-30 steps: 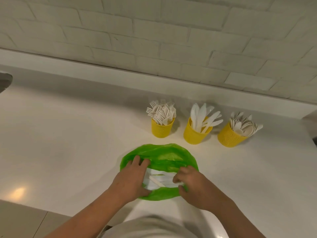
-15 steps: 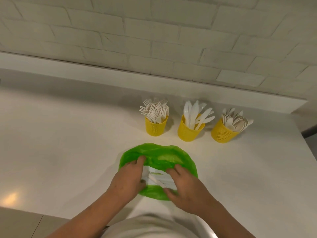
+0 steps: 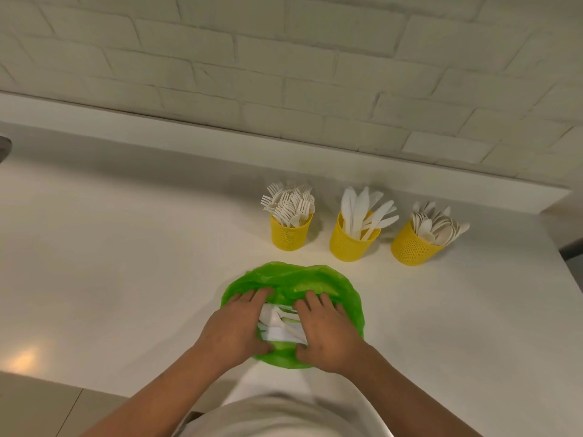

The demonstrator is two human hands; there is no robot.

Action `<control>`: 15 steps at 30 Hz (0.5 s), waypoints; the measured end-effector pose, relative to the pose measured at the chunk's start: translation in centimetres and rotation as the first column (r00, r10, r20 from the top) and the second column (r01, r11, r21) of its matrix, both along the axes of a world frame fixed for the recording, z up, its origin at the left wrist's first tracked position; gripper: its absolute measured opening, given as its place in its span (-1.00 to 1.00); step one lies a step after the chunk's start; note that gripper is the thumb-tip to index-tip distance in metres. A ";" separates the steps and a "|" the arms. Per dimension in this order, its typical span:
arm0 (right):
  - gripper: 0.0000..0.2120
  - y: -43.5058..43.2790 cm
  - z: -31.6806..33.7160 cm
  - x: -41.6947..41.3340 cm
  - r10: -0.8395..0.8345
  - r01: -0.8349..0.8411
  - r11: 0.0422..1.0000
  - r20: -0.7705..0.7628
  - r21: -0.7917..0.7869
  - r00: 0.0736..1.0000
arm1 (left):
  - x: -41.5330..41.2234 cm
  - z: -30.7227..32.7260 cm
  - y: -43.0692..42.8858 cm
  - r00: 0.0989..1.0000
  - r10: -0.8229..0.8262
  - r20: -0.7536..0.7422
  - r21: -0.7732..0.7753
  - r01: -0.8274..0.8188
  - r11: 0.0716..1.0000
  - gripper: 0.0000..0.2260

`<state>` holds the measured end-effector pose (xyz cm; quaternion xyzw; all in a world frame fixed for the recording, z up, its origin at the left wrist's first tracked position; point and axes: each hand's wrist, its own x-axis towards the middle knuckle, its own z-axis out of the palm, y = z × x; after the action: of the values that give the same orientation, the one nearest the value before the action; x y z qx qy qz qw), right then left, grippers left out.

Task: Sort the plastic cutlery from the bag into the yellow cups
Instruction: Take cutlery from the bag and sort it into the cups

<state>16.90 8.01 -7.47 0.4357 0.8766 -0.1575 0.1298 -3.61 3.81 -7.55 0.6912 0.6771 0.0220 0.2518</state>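
1. Right hand [image 3: 328, 335] has shifted leftward from the bag's right edge and now lies over the bag opening; its fingers, curled a second ago, reach forward onto the far side of the plastic.
2. Left hand [image 3: 233, 329] stays on the left side of the green bag [image 3: 293, 277], fingers straight and pressing flat on the plastic, thumb at the near rim.
3. The right hand's fingertips sink into a fold of the bag. Whether they grip anything cannot be told.
4. The white cutlery [image 3: 279, 324] lies inside the bag, visible in the gap between the two hands and touching both.
5. The bag rests flat on the white counter [image 3: 126, 263], near the front edge.
6. Three yellow cups stand in a row behind the bag, well apart from the hands: fork cup [image 3: 291, 236] on the left, knife cup [image 3: 350, 247] in the middle, spoon cup [image 3: 410, 252] on the right.
7. A white brick wall [image 3: 284, 74] rises behind the counter.
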 end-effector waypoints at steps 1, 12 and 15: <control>-0.39 0.1 0.1 -0.2 -0.008 0.008 1.000 0.020 -0.019 1.000 | 0.0 0.0 0.0 1.000 -0.016 -0.019 -0.005 0.016 1.000 -0.02; -0.61 0.8 -0.8 -1.9 -0.064 0.064 0.998 0.077 0.011 0.995 | -0.1 0.6 0.2 0.999 0.012 -0.053 -0.057 -0.015 0.998 0.16; -0.63 0.7 -1.2 -1.4 -0.057 0.056 0.997 0.012 0.055 0.998 | -0.4 0.5 0.5 0.998 0.047 -0.039 -0.076 -0.049 0.996 0.18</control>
<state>15.53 8.67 -8.68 0.4648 0.8671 -0.1339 0.1192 -4.04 4.28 -7.05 0.6648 0.6984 -0.0107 0.2650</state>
